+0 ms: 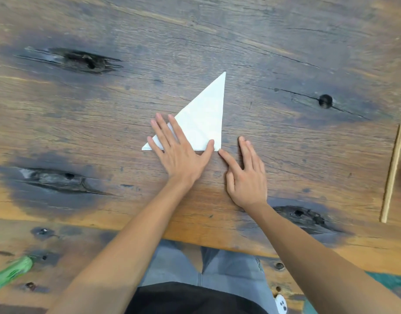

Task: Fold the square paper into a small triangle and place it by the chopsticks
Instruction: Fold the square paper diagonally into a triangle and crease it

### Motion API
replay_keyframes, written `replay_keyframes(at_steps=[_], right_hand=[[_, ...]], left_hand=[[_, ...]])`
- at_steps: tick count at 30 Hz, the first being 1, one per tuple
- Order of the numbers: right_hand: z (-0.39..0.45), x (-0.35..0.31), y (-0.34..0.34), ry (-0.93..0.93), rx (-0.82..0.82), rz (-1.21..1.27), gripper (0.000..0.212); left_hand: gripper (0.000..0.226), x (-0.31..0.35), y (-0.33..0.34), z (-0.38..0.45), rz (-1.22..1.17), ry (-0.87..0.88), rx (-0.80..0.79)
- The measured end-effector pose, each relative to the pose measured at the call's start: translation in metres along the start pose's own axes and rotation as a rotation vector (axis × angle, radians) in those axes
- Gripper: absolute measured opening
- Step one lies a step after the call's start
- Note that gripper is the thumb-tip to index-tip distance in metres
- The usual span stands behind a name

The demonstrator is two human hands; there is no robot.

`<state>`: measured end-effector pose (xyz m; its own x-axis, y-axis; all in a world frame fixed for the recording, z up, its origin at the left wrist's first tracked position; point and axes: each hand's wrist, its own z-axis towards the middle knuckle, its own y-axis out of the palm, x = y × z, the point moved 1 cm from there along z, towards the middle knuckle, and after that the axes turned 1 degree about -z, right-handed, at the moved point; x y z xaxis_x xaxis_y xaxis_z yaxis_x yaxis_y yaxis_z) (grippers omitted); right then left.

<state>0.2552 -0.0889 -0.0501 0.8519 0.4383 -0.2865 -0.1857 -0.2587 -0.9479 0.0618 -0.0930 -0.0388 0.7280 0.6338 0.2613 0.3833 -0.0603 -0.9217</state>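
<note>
A white paper, folded into a large triangle, lies flat in the middle of the wooden table. Its long edge runs from the lower left up to a point at the top. My left hand rests flat on the paper's lower left part with fingers spread. My right hand lies on the table just right of the paper, its thumb tip touching the triangle's lower right corner. A pair of wooden chopsticks lies far to the right, pointing away from me.
The table's near edge runs below my wrists. A green object sticks in at the lower left. Dark knots and cracks mark the wood. Bare wood separates the paper from the chopsticks.
</note>
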Motion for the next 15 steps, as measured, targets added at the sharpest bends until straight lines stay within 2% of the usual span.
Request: replay_keyframes(at_steps=[6,15], right_hand=[[0.001,0.0,0.0,-0.008,0.0,-0.011,0.061],[0.001,0.002,0.003,-0.02,0.002,-0.026,0.062]], left_hand=[[0.134,0.002,0.007,-0.013,-0.002,-0.127,0.031],[0.144,0.0,0.011,-0.016,-0.003,-0.142,0.087]])
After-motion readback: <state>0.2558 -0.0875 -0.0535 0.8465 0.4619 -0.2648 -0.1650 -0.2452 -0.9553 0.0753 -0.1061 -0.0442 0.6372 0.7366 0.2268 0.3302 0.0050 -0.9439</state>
